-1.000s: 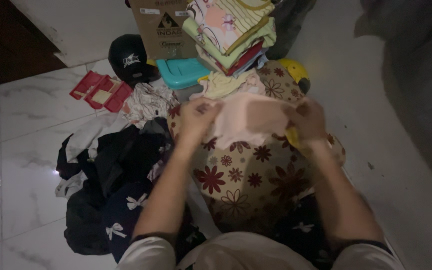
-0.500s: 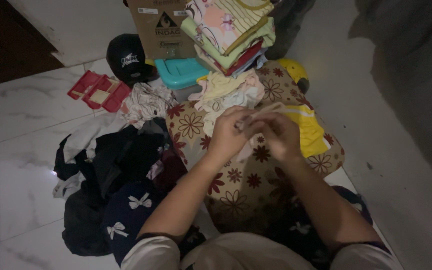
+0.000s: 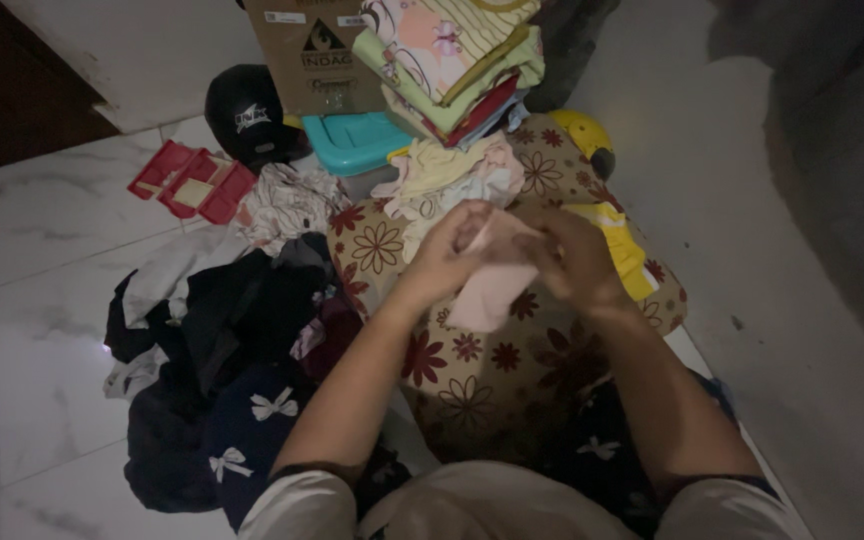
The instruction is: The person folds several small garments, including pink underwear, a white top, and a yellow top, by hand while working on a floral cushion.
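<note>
Both hands hold a small pale pink garment over a brown cushion with a red and cream flower print. My left hand grips its left upper part, and my right hand grips the right side. The cloth is folded narrow and hangs down between the hands. Just beyond the hands lies a small heap of pale yellow and pink baby clothes. A yellow garment lies on the cushion to the right of my right hand.
A tall stack of folded clothes stands at the back, beside a cardboard box and a teal plastic tub. A black helmet and red trays sit on the white marble floor. Dark unfolded clothes are piled at the left.
The pink garment was spread wide between both hands a second ago. The hands came together and it is now folded narrow and hanging between them.
</note>
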